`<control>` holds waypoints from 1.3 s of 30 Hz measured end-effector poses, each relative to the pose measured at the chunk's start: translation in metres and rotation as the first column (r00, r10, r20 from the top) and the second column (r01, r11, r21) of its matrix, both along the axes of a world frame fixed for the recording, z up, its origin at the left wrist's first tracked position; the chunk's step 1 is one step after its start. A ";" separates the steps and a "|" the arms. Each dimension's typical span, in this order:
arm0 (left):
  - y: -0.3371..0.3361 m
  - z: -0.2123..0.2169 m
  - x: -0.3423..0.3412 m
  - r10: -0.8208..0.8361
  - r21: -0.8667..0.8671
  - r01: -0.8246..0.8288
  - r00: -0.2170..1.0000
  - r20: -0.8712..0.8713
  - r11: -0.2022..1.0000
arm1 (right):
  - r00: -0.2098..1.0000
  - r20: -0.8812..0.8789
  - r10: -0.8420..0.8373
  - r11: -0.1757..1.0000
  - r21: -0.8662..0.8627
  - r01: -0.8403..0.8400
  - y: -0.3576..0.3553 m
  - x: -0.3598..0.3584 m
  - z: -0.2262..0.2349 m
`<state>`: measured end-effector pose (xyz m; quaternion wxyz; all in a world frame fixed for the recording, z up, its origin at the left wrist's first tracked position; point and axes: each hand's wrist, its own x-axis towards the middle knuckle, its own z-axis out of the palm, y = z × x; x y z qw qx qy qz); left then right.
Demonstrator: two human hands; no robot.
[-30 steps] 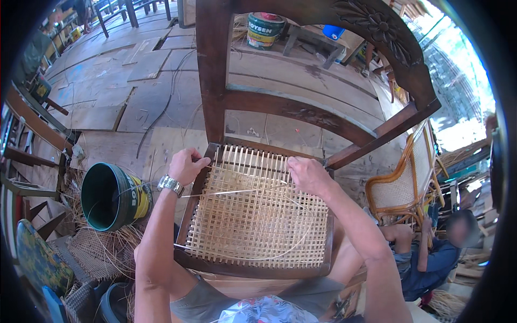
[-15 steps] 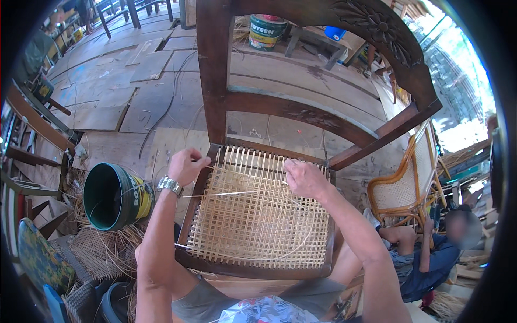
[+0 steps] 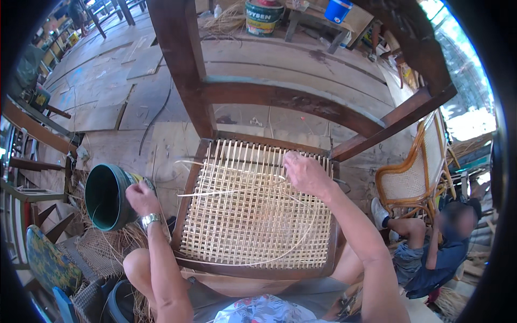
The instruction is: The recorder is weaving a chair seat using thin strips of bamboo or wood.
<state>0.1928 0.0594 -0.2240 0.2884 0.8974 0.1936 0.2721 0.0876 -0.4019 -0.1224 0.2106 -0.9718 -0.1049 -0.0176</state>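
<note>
We look down on a workshop floor of worn wooden boards (image 3: 301,59), sunlit from the open right side, where a paint tin (image 3: 264,16) and a blue tub (image 3: 338,9) stand at the far edge, a rattan armchair (image 3: 412,177) sits to the right, and dark chair frames (image 3: 32,134) crowd the left

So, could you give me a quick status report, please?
Right hand on woven chair seat, pinching cane strand. Left hand off seat, beside green bucket. Nothing obstructing.

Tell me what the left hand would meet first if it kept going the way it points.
Probably the dark green bucket: the left hand sits right beside its rim, pointing toward it. Depth is unclear, so contact can't be confirmed.
</note>
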 end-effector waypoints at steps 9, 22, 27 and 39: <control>-0.019 -0.065 0.007 -0.866 -0.863 0.072 0.056 -0.497 0.500 | 0.998 0.054 -0.045 0.998 0.045 0.042 0.006 -0.001 -0.005; -0.125 -0.190 0.019 -0.960 -0.972 0.022 -0.150 -0.236 0.236 | 0.981 -0.067 -0.184 0.977 0.098 0.190 0.027 0.006 0.017; -0.143 -0.217 0.007 -0.970 -0.986 -0.005 -0.182 -0.162 0.166 | 0.963 -0.095 -0.253 0.964 0.056 0.259 0.031 0.009 0.023; -0.133 -0.229 0.002 -0.972 -0.993 0.048 -0.205 -0.116 0.108 | 0.896 -0.256 -0.363 0.911 0.105 0.399 0.031 0.000 0.032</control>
